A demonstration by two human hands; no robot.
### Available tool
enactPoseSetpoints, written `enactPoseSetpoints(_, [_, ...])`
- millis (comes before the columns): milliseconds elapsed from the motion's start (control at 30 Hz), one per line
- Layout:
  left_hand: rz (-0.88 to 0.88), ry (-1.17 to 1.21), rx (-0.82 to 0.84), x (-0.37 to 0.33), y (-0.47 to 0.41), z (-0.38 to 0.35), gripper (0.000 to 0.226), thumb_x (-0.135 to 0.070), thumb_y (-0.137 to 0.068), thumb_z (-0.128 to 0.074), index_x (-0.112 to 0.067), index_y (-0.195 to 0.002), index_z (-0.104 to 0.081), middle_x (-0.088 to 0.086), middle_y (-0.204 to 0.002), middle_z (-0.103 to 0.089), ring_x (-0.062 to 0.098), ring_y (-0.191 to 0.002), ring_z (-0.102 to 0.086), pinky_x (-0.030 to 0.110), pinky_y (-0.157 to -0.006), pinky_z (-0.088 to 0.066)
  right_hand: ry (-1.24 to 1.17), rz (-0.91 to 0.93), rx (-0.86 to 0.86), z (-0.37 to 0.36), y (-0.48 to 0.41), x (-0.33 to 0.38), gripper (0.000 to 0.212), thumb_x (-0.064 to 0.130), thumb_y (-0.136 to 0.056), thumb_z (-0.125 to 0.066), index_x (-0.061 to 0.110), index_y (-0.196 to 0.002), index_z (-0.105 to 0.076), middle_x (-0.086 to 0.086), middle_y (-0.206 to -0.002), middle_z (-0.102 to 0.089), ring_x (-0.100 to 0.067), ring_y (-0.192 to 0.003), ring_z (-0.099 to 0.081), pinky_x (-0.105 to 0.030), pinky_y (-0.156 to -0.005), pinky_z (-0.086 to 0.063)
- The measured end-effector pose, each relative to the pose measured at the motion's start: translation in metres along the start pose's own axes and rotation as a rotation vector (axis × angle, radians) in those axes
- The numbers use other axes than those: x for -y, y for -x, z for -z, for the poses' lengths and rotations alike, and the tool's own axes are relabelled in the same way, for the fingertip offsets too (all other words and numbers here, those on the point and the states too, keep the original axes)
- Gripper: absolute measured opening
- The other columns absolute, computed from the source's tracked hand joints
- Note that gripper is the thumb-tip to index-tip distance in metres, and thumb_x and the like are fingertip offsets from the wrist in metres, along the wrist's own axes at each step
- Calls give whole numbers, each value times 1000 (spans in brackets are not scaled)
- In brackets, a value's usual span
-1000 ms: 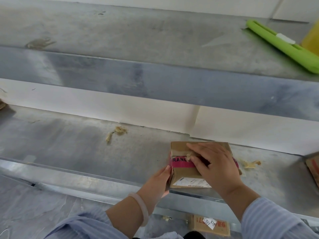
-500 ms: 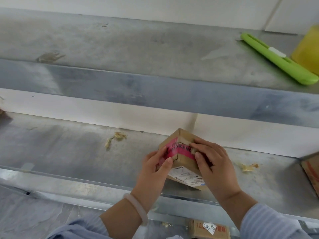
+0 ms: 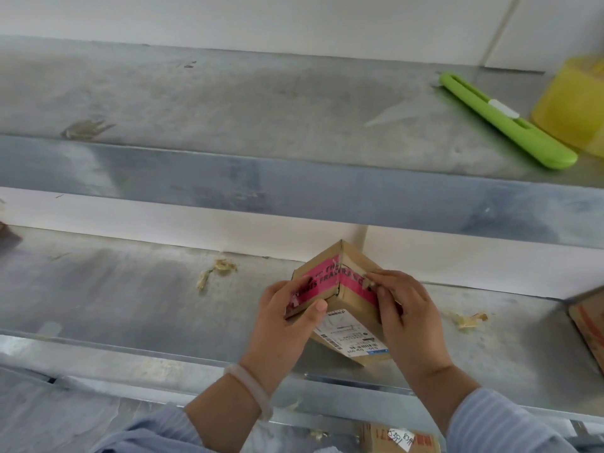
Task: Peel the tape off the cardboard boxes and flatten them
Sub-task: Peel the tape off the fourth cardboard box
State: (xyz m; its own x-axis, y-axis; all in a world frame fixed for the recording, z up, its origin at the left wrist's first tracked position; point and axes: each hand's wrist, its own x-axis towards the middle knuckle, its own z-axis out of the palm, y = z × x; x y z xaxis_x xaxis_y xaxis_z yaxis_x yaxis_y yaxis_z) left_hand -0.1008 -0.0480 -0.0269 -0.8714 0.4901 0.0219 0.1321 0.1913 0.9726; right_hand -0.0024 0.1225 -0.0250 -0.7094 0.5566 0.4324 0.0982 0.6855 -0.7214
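A small cardboard box (image 3: pixel 351 300) with a pink printed tape band (image 3: pixel 322 279) and a white shipping label (image 3: pixel 351 335) is tilted up on one corner above the lower metal shelf (image 3: pixel 130 295). My left hand (image 3: pixel 287 317) grips its left side, thumb across the front edge. My right hand (image 3: pixel 407 308) holds the right side, and its fingertips pinch a loose scrap of tape (image 3: pixel 369 282) at the end of the pink band.
A green box cutter (image 3: pixel 503 120) and a yellow container (image 3: pixel 575 103) lie on the upper shelf at right. Peeled tape scraps (image 3: pixel 217 271) (image 3: pixel 467 318) litter the lower shelf. Another cardboard box (image 3: pixel 588 325) pokes in at the right edge; another box (image 3: pixel 398 438) sits below.
The box lay flat on the shelf a second ago. Both hands have lifted and turned it onto a corner, and my right fingers have moved to the tape's end.
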Motion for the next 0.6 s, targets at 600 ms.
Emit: enactPoseSetpoints(600, [125,-35,55,8,-10,19,28,-25,-99,-50,-46,-109,-65,-21,-98,-71,-5,-92,-63,10,-74,-49,314,269,346,-4,-1,7,46,44,-97,-37,29,-136,-55,8,-136,-54,-11,-127,-46,-38,-107,-41])
